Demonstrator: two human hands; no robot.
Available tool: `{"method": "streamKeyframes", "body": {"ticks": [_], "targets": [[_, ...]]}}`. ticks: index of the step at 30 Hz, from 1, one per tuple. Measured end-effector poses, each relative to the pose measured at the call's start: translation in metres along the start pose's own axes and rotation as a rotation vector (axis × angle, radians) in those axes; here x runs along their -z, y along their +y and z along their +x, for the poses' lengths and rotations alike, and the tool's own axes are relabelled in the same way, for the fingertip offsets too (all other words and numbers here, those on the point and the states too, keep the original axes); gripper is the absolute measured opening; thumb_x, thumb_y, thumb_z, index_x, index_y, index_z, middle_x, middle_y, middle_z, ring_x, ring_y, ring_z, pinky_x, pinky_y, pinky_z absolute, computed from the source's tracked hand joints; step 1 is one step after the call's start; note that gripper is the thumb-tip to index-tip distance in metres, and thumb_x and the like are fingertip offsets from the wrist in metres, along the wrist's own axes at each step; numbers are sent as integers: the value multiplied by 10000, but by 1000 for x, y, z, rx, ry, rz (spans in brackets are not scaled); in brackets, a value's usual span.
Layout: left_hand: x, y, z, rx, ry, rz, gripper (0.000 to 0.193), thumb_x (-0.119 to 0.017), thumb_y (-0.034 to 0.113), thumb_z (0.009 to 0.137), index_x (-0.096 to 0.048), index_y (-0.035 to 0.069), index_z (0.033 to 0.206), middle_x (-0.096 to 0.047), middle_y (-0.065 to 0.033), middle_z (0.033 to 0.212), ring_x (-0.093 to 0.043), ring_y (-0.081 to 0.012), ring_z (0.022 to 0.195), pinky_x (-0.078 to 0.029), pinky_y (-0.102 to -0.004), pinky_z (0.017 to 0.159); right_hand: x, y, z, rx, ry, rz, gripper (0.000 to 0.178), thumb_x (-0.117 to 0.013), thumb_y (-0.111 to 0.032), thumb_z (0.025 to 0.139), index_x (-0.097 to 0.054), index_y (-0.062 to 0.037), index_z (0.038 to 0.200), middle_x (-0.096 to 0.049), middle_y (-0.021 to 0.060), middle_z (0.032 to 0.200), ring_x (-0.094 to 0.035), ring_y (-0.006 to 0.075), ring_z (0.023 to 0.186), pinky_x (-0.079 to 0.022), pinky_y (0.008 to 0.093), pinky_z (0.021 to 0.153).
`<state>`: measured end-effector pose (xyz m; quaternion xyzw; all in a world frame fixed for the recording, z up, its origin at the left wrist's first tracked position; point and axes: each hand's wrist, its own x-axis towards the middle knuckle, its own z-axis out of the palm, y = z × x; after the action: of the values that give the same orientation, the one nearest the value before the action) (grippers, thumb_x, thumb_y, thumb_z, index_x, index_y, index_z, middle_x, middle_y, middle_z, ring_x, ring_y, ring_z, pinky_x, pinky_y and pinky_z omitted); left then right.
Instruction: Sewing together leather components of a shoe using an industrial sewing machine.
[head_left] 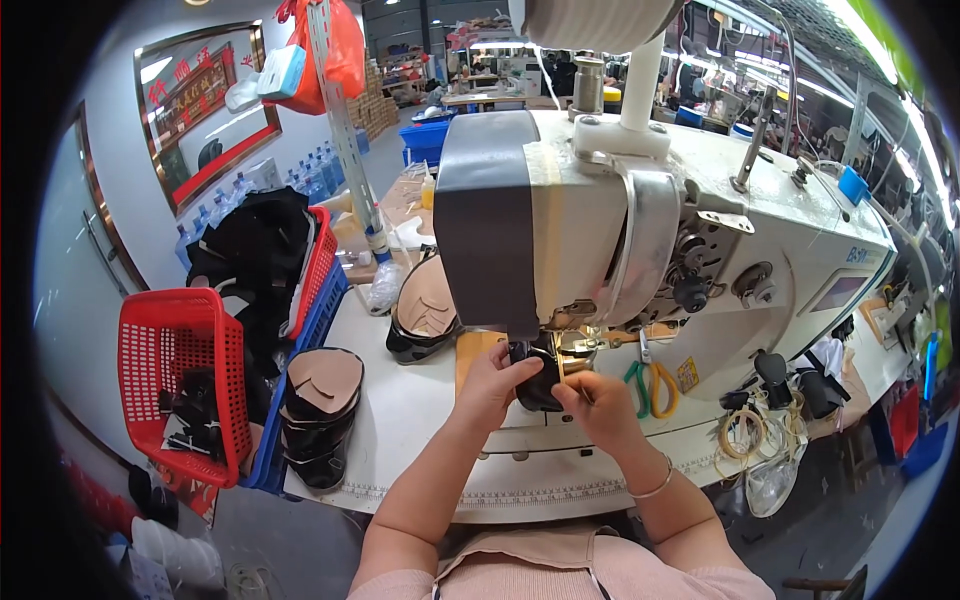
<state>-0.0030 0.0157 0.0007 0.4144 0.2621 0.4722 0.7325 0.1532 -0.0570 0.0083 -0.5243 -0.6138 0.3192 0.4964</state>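
Observation:
A glossy black shoe upper piece [538,388] lies under the needle area of a large white and grey sewing machine [487,210]. My left hand [488,385] grips its left edge, thumb on top. At its right edge my right hand [602,408] is closed in a pinch; a thin, pale yellow strip seems to run up from those fingers towards brass-coloured machine parts [578,352]. What exactly the right fingertips hold is too small to make out. Just right of that hand, scissors [658,388] with green and orange handles rest against the machine bed.
Stacked black shoe pieces with beige linings [322,415] stand on the white table [400,465] at left, with another stack [425,310] behind. Red baskets [240,340] with black pieces are further left. Tape rolls and a plastic bag [775,485] hang at the right edge.

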Motion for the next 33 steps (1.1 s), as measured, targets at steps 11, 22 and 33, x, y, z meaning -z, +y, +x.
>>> {"method": "streamKeyframes", "body": {"ticks": [11, 22, 33], "targets": [[18, -5, 13, 148, -8, -137, 291, -646, 82, 783, -506, 24, 1031, -602, -45, 880, -599, -90, 789, -493, -209, 596, 4, 0, 5, -16, 8, 15, 117, -650, -115, 811, -639, -1, 839, -541, -35, 620, -440, 24, 525, -349, 182, 458], [5, -24, -13, 69, 83, -173, 387, -647, 89, 787, -453, 4, 1110, -579, -69, 972, -597, -126, 836, -505, -229, 665, 5, 11, 5, -157, -84, 281, 137, -629, -112, 826, -629, 13, 882, -548, -34, 643, -442, 19, 560, -362, 174, 482], [-9, -32, -32, -62, 152, -119, 261, -662, 25, 765, -520, 17, 983, -599, -48, 880, -589, -101, 768, -480, -214, 684, 3, 2, -10, 22, 35, -117, 128, -658, -101, 779, -630, -6, 860, -589, 46, 708, -501, 79, 607, -425, 219, 560]]}}
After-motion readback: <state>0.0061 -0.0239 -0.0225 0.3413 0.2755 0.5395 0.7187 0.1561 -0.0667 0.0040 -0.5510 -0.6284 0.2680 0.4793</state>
